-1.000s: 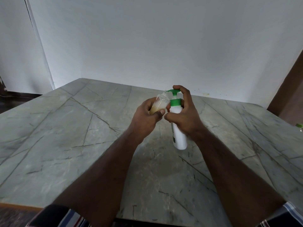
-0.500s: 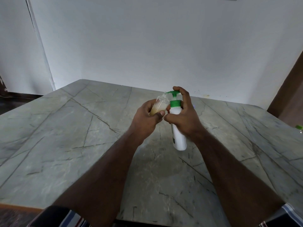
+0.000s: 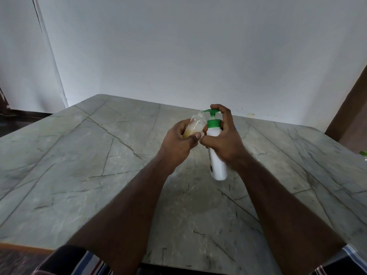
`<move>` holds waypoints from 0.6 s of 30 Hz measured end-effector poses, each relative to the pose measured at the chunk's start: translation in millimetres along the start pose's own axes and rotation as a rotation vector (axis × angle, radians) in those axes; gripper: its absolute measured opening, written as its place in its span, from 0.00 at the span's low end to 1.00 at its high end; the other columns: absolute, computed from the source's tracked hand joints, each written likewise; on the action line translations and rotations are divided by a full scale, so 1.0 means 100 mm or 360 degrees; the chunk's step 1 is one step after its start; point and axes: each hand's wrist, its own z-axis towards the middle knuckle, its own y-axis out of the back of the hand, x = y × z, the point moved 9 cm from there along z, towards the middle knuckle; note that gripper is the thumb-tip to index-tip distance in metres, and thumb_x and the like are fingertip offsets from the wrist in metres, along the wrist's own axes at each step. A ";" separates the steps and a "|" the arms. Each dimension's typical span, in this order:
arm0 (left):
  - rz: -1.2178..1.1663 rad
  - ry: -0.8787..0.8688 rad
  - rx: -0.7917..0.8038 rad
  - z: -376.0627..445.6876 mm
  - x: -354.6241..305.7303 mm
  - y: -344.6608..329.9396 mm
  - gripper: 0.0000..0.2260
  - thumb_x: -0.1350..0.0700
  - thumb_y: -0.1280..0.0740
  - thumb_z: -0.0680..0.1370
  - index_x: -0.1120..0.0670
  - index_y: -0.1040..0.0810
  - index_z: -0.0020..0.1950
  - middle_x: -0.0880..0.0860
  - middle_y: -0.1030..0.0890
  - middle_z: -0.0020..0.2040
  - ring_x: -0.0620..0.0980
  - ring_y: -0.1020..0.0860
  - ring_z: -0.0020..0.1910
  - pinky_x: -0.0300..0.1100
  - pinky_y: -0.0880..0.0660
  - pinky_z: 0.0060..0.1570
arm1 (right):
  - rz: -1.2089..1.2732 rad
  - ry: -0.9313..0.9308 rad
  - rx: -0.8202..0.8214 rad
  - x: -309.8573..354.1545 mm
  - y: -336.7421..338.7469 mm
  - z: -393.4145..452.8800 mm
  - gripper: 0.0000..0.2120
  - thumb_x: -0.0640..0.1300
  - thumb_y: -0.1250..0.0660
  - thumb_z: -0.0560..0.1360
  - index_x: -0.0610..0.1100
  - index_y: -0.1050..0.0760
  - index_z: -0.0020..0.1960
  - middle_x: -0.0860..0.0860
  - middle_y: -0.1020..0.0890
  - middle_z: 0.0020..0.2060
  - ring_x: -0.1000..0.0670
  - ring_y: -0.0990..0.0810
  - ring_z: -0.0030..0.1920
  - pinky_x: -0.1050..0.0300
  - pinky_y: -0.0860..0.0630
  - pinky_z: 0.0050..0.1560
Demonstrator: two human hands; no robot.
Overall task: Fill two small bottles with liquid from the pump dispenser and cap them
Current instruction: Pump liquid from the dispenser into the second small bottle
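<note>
pump dispenser point(image 3: 216, 153): white bottle with a green collar and green pump head, standing on the marble table point(image 3: 79, 155). Using it as my landmark for everything else.

right hand point(image 3: 224, 139): wrapped around the dispenser's shoulder, thumb curled across the front, one finger arched up over the pump head. Looks like that's so one hand can both steady the bottle and do the pressing.

left hand point(image 3: 180, 143): right beside the dispenser on its left, fingers closed around a small bottle point(image 3: 195, 126), thumb pinned across the front of it.

small bottle: clear, tilted so its open mouth sits right up at the tip of the dispenser's spout. My guess is the tilt is to catch the liquid without it dribbling down the outside. Lower part holds yellowish liquid, upper part looks clear, so I'd say it's partly filled.

cap: don't see one on this bottle or anywhere around the dispenser.

second bottle: not visible anywhere near the dispenser. Something small and green point(image 3: 363, 153) sits well off to the dispenser's right at the table edge, too cut off to call.

where it's at: seems to be mid-fill on one bottle, with capping not yet done.

watch out for: mouth slipping off the spout, since it's a small target.
</note>
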 end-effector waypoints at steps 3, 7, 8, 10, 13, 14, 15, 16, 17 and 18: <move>0.0020 -0.0017 -0.0015 0.01 0.00 0.01 0.19 0.58 0.31 0.80 0.54 0.27 0.71 0.51 0.20 0.61 0.50 0.19 0.58 0.43 0.18 0.54 | -0.0008 -0.0004 0.0038 0.00 -0.04 0.01 0.44 0.33 0.25 0.65 0.50 0.42 0.74 0.44 0.27 0.63 0.49 0.22 0.50 0.68 0.23 0.41; 0.0019 -0.0026 -0.0024 0.01 -0.01 0.02 0.19 0.58 0.31 0.80 0.54 0.26 0.71 0.50 0.20 0.60 0.49 0.19 0.57 0.42 0.18 0.52 | -0.0035 0.0009 0.0030 0.01 -0.04 0.00 0.44 0.35 0.25 0.64 0.50 0.42 0.74 0.46 0.27 0.63 0.48 0.22 0.51 0.69 0.23 0.41; 0.0006 -0.0022 -0.0023 0.01 -0.01 0.02 0.19 0.59 0.31 0.80 0.54 0.26 0.71 0.50 0.20 0.60 0.49 0.19 0.57 0.42 0.18 0.53 | -0.0042 0.0015 0.0023 0.02 -0.03 0.00 0.43 0.33 0.24 0.65 0.50 0.41 0.73 0.46 0.27 0.63 0.48 0.21 0.50 0.68 0.23 0.41; -0.0004 -0.0010 -0.0016 0.01 0.00 0.01 0.19 0.59 0.31 0.80 0.54 0.26 0.71 0.49 0.20 0.59 0.49 0.19 0.56 0.43 0.18 0.53 | -0.0056 0.0030 -0.0007 0.02 0.00 0.00 0.41 0.35 0.24 0.65 0.50 0.39 0.71 0.46 0.25 0.63 0.49 0.21 0.50 0.66 0.22 0.43; 0.0001 -0.0005 0.0006 0.01 0.00 -0.01 0.19 0.59 0.31 0.80 0.53 0.26 0.71 0.45 0.21 0.56 0.48 0.19 0.56 0.42 0.18 0.52 | -0.0059 0.0007 -0.0048 0.02 0.02 -0.01 0.39 0.43 0.26 0.61 0.51 0.38 0.69 0.47 0.24 0.60 0.49 0.20 0.50 0.64 0.22 0.44; -0.0004 -0.0003 0.0007 0.01 0.00 -0.02 0.19 0.59 0.30 0.80 0.53 0.26 0.71 0.45 0.21 0.56 0.49 0.19 0.56 0.43 0.18 0.52 | -0.0058 0.0000 -0.0043 0.02 0.02 -0.01 0.39 0.43 0.26 0.61 0.51 0.38 0.69 0.47 0.24 0.60 0.50 0.20 0.49 0.64 0.22 0.44; -0.0008 0.0002 0.0004 0.01 0.01 -0.01 0.19 0.59 0.30 0.80 0.54 0.26 0.71 0.45 0.21 0.56 0.49 0.19 0.56 0.43 0.18 0.53 | -0.0059 -0.0004 -0.0034 0.01 0.02 -0.01 0.40 0.42 0.26 0.61 0.51 0.38 0.69 0.47 0.24 0.60 0.50 0.20 0.49 0.64 0.22 0.43; -0.0012 0.0007 0.0000 0.01 0.02 -0.01 0.19 0.59 0.31 0.80 0.54 0.26 0.71 0.46 0.20 0.57 0.49 0.19 0.56 0.43 0.18 0.53 | -0.0054 -0.0002 -0.0020 0.01 0.01 -0.01 0.40 0.40 0.25 0.62 0.51 0.39 0.70 0.47 0.24 0.61 0.49 0.20 0.49 0.65 0.23 0.43; -0.0021 0.0011 -0.0004 0.01 0.02 0.00 0.19 0.59 0.31 0.80 0.54 0.26 0.71 0.46 0.20 0.57 0.49 0.19 0.56 0.43 0.18 0.52 | -0.0044 0.0002 -0.0002 0.01 -0.01 0.00 0.41 0.37 0.24 0.63 0.51 0.39 0.71 0.46 0.25 0.61 0.49 0.21 0.49 0.66 0.23 0.42; -0.0034 0.0013 -0.0006 0.01 0.02 0.00 0.19 0.59 0.31 0.80 0.54 0.26 0.71 0.47 0.20 0.57 0.49 0.19 0.56 0.43 0.18 0.52 | -0.0036 0.0005 0.0018 0.00 -0.02 0.00 0.43 0.34 0.24 0.64 0.50 0.40 0.72 0.46 0.26 0.62 0.49 0.21 0.49 0.67 0.23 0.42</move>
